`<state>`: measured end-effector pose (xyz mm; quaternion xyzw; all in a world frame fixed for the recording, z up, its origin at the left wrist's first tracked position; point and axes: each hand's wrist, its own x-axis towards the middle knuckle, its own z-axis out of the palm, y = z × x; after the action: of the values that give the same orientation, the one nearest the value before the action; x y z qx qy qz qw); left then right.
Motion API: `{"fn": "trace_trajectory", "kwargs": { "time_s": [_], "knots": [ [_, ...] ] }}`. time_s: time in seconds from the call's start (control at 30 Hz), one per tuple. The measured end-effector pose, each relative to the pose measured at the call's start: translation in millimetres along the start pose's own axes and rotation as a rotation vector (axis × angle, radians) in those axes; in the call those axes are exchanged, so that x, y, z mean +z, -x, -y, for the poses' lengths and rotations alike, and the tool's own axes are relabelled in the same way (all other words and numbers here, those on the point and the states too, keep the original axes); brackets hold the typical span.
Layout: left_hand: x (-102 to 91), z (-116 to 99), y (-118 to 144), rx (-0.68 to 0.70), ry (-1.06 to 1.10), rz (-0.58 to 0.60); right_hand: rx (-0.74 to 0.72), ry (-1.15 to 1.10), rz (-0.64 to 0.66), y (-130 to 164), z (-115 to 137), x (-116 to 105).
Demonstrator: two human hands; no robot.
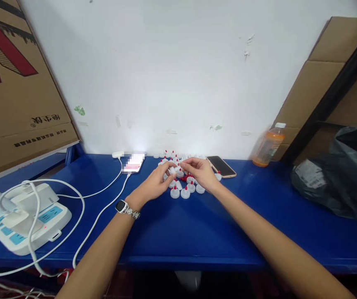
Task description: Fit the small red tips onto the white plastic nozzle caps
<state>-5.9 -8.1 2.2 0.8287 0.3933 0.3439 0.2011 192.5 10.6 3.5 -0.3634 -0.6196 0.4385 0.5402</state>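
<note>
My left hand (157, 181), with a watch on its wrist, holds a white plastic nozzle cap (173, 170) between thumb and fingers. My right hand (202, 172) is pinched close beside that cap, its fingertips near the left ones; whatever lies in the pinch is too small to make out. Around and below both hands stand several white nozzle caps with red tips, such as the front cap (185, 193). A small heap of loose red tips (186, 178) lies between the hands, partly covered by the right one.
Behind the right hand a phone (222, 166) lies on the blue table (190, 236). A lit phone (135, 162) is plugged in at left. White cables run from a power strip (41, 226). An orange drink bottle (269, 145) and a dark plastic bag (337, 178) stand right.
</note>
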Motion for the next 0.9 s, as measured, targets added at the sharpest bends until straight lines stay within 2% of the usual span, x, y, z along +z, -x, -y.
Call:
{"fn": "trace_trajectory", "kwargs": {
  "time_s": [0.27, 0.43, 0.5, 0.57, 0.7, 0.8, 0.9],
  "knots": [
    [5.8, 0.3, 0.6, 0.019, 0.008, 0.036, -0.012, -0.039, 0.025, 3.2, -3.4, 4.3],
    [12.5, -0.5, 1.5, 0.088, -0.077, 0.050, -0.054, 0.040, 0.059, 8.5, -1.8, 12.8],
    [12.2, -4.6, 2.4, 0.069, -0.123, 0.048, -0.094, 0.178, 0.013, 11.0, 0.8, 12.3],
    [11.1, -9.0, 3.2, 0.056, -0.165, 0.040, -0.155, 0.428, -0.029, 13.1, 4.6, 9.7],
    [11.2, -12.8, 3.7, 0.123, -0.211, 0.036, -0.331, 0.950, 0.034, 14.4, 11.1, 5.8],
    [12.7, -12.2, 3.6, 0.161, -0.242, 0.031, -0.407, 1.120, 0.074, 13.2, 11.3, 7.3],
    [13.3, -12.4, 3.7, 0.146, -0.297, 0.036, -0.411, 1.175, 0.076, 11.4, 9.1, 10.9]
  ]
}}
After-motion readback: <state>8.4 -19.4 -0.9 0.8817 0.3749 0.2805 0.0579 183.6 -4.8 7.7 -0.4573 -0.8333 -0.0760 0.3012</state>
